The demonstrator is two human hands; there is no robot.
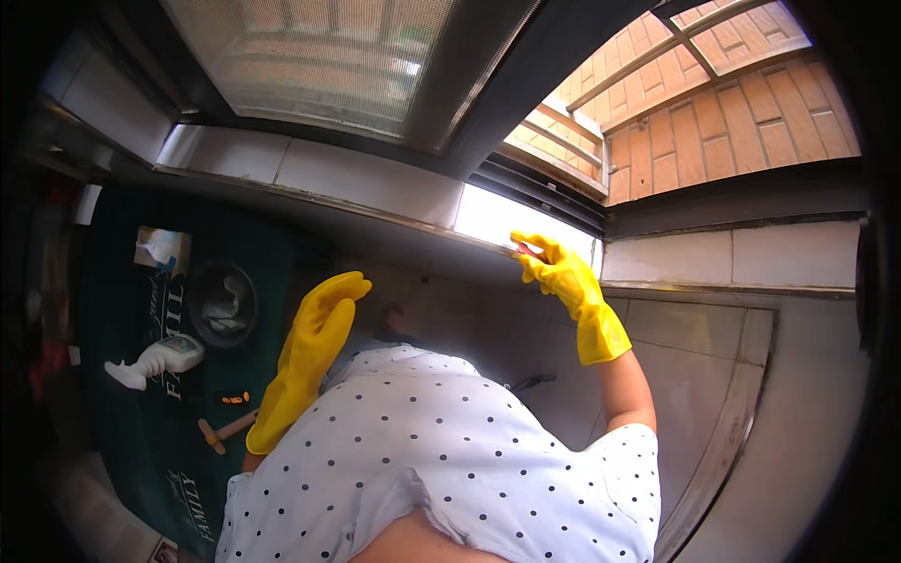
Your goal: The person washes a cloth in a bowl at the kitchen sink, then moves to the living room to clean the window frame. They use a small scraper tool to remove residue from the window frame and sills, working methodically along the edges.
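Note:
I wear yellow rubber gloves on both hands. My right hand (563, 281) is at the edge of the white tiled window sill (516, 218), below the open part of the window. Its fingers are closed around a small pinkish-red thing (531, 251), mostly hidden by the glove, so its kind cannot be made out. My left hand (319, 328) hangs in front of my body on the left, fingers stretched out and thumb apart, with nothing in it. It is nearest to the dark green cloth (113, 281) on the left.
On the cloth are a tissue box (161, 250), a dark bowl (195, 305) holding a pale crumpled thing, a white spray bottle (160, 359), small orange pieces (236, 399) and a wooden-handled hammer-like tool (225, 430). A dark-framed screen window (328, 61) stands ahead; metal bars (563, 131) cross the opening.

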